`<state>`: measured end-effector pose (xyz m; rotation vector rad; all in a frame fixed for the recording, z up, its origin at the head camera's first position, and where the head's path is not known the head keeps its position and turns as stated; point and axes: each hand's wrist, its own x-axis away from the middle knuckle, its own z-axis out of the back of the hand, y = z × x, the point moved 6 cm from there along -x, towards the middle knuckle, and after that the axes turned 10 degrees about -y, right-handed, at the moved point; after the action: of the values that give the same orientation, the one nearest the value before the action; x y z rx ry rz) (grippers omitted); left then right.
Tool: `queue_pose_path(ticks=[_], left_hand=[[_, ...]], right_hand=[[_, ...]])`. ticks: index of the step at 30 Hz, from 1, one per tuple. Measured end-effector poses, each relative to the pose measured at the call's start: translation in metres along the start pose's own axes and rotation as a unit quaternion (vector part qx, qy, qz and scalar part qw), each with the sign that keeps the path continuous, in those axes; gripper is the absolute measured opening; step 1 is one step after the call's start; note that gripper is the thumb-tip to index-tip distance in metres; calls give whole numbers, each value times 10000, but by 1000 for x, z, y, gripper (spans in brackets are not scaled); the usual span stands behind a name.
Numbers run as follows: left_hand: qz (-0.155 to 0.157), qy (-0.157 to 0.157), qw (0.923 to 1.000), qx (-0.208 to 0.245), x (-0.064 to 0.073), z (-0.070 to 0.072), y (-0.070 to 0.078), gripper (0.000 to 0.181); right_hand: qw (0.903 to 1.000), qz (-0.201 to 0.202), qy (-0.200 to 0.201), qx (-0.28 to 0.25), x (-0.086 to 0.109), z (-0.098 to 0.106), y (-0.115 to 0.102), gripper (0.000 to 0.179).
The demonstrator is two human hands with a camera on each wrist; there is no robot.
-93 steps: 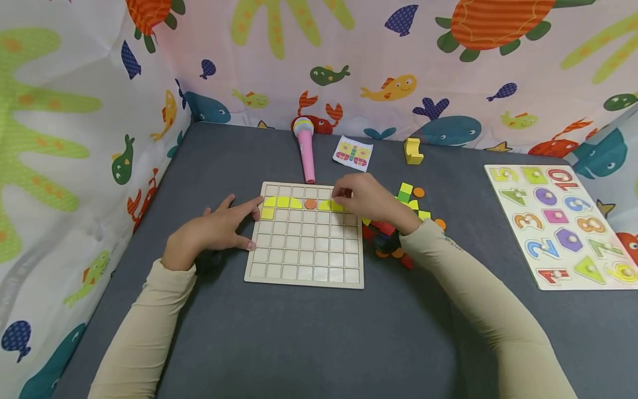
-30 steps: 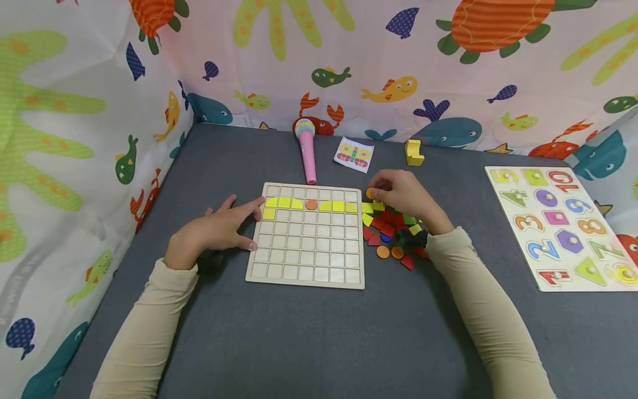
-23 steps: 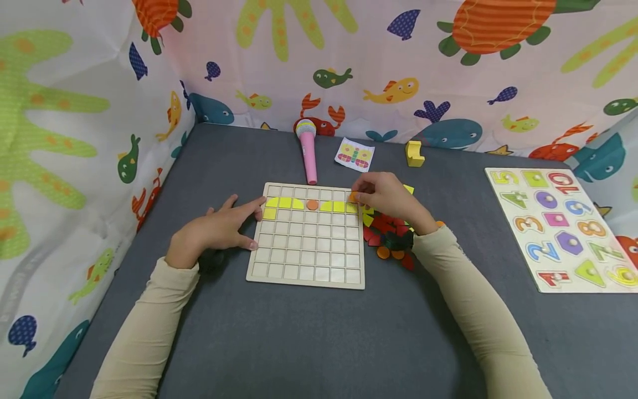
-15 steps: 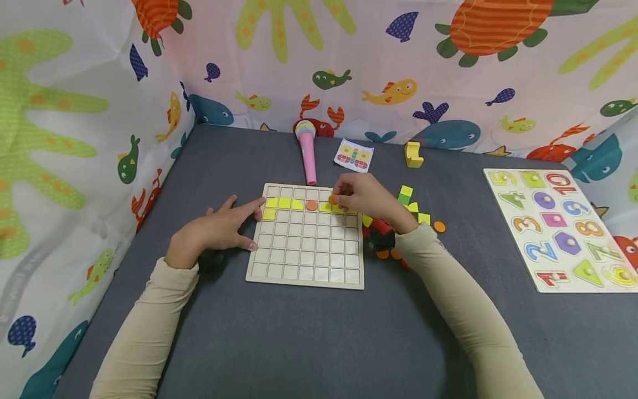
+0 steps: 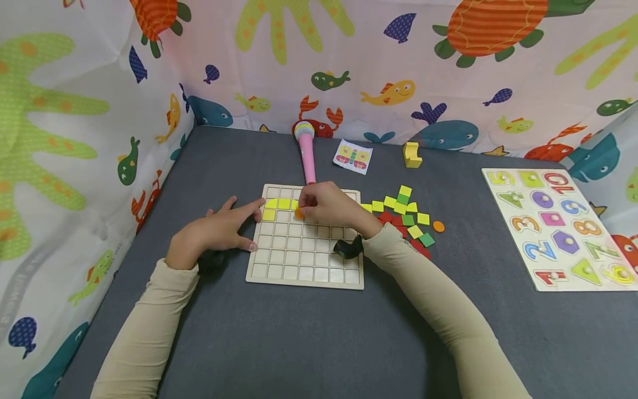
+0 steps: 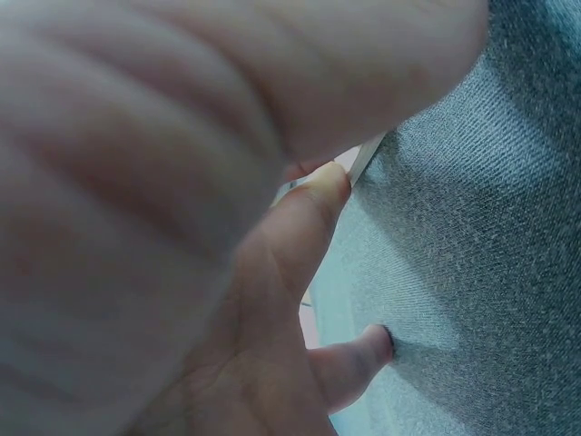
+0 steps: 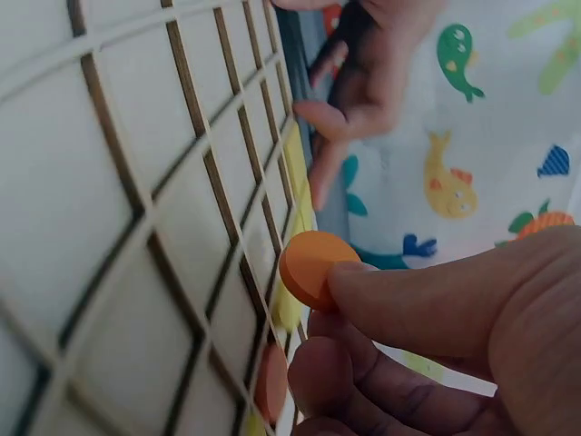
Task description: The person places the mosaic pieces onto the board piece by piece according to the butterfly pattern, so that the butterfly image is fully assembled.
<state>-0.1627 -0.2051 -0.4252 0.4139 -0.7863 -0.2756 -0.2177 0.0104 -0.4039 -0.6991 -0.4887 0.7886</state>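
The wooden grid board lies flat on the table. My right hand is over its upper part, pinching an orange disc between thumb and fingers. In the head view that disc shows just right of the yellow pieces in the second row. Another orange disc sits in a cell close by, seen in the right wrist view; my right hand covers it from the head camera. With fingers spread, my left hand touches the board's left edge with its fingertips and thumb.
Loose yellow, green and red pieces lie right of the board, with an orange disc beside them. Behind stand or lie a pink microphone, a pattern card and a yellow block. A number puzzle is far right.
My right hand picked up an orange disc by the loose pieces and carried it left across the board to beside the yellow pieces. The left hand has stayed at the board's edge.
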Motion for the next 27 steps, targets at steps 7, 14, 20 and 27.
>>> queue_pose_path(ticks=[7,14,20,27], left_hand=[[-84,23,10000,24,2,0,0,108],[-94,33,9999,12,0,0,-1,108],[-94,10,10000,-6,0,0,0,108],[-42,30,10000,12,2,0,0,107]], right_hand=[[9991,262,-23,344,-17,-14,-13,3],[9969,345,55,699,-30,-21,-21,4],[9955,299,-31,898,-33,-23,-23,8],[9911,370,-155,1273,-35,-31,-27,14]])
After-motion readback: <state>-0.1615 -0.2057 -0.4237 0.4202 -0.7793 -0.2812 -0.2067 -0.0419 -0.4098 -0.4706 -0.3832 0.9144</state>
